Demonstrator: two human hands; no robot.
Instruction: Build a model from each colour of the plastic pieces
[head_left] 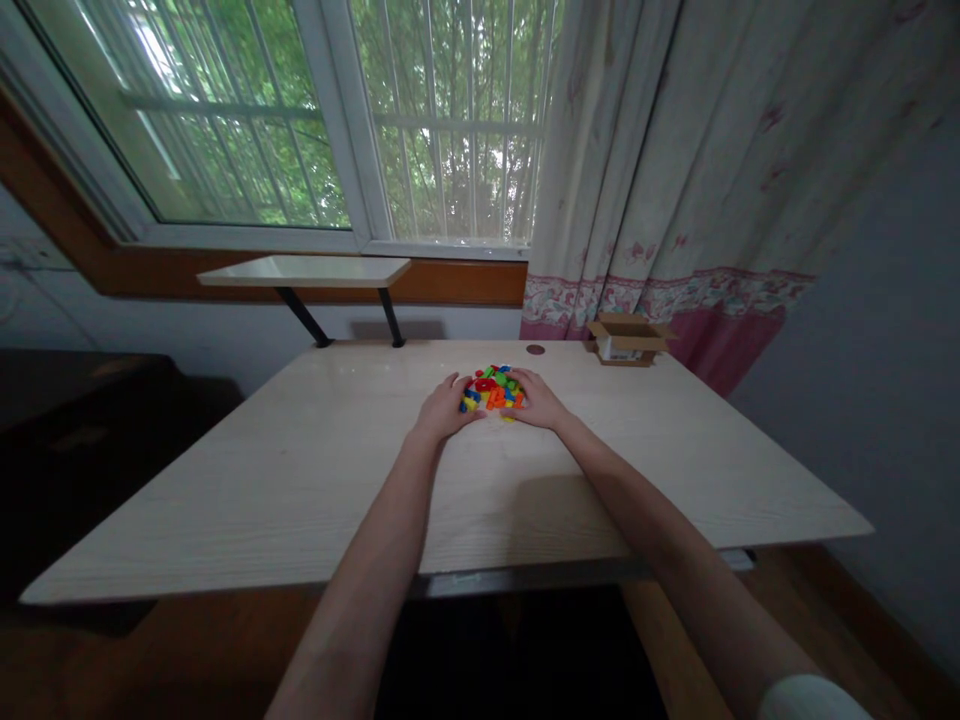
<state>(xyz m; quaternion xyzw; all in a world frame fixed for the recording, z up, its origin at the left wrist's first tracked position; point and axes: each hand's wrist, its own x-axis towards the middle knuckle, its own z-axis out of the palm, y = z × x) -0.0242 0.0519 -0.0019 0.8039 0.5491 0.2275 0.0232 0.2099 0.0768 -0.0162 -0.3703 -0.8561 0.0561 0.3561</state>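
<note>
A small heap of bright plastic pieces (pixel 495 386) in red, orange, yellow, green and blue lies on the pale wooden table (pixel 337 480). They look like toy blocks, but their exact shapes are too small to tell. My left hand (pixel 447 408) curves around the heap's left side, fingers apart, at the blue and yellow pieces. Around the right side curves my right hand (pixel 540 400), with its thumb near a yellow piece at the front edge. Both hands rest low at the tabletop and cup the heap between them; neither is closed on a piece.
An open cardboard box (pixel 627 345) stands at the table's back right, by the curtain (pixel 600 200). A raised white shelf (pixel 307 270) on black legs is at the back left. A round brown disc (pixel 535 350) lies at the back edge. Behind is a barred window.
</note>
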